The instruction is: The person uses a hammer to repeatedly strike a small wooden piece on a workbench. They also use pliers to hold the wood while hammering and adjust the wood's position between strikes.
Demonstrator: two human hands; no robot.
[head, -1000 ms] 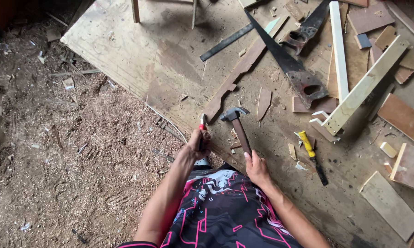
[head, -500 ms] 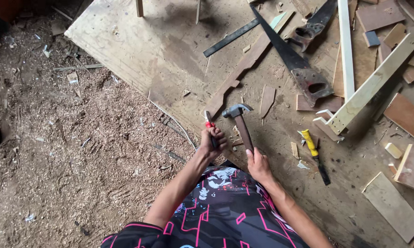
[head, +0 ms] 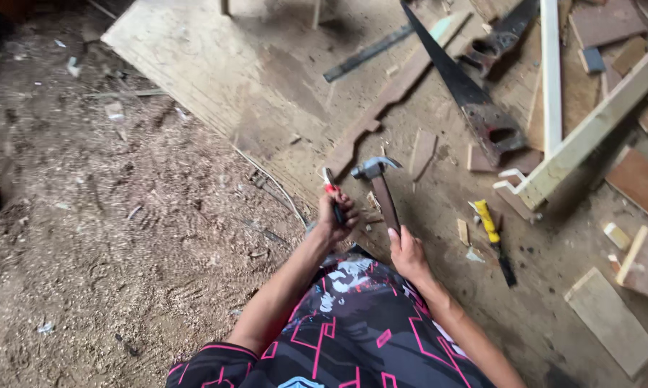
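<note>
My left hand [head: 336, 218] is closed around a small tool with a red and black handle [head: 331, 191], its metal tip pointing up and away. My right hand [head: 408, 253] grips the brown wooden handle of a claw hammer [head: 378, 177], whose steel head is raised just right of the small tool. Both hands are held close together above a plywood sheet [head: 216, 65] and the dirt floor, in front of my patterned black, pink and white garment [head: 352, 323].
Two hand saws [head: 475, 100] lie on the boards ahead. A long white batten [head: 551, 72] and a pale timber beam [head: 590, 136] lie to the right. A yellow-handled chisel [head: 493, 230], wood offcuts [head: 611, 323] and sawdust-covered ground [head: 86, 230] surround me.
The camera has moved closer to the hands. My left hand with the red-handled tool has shifted slightly right toward the hammer head. My right hand keeps its hold on the hammer.
</note>
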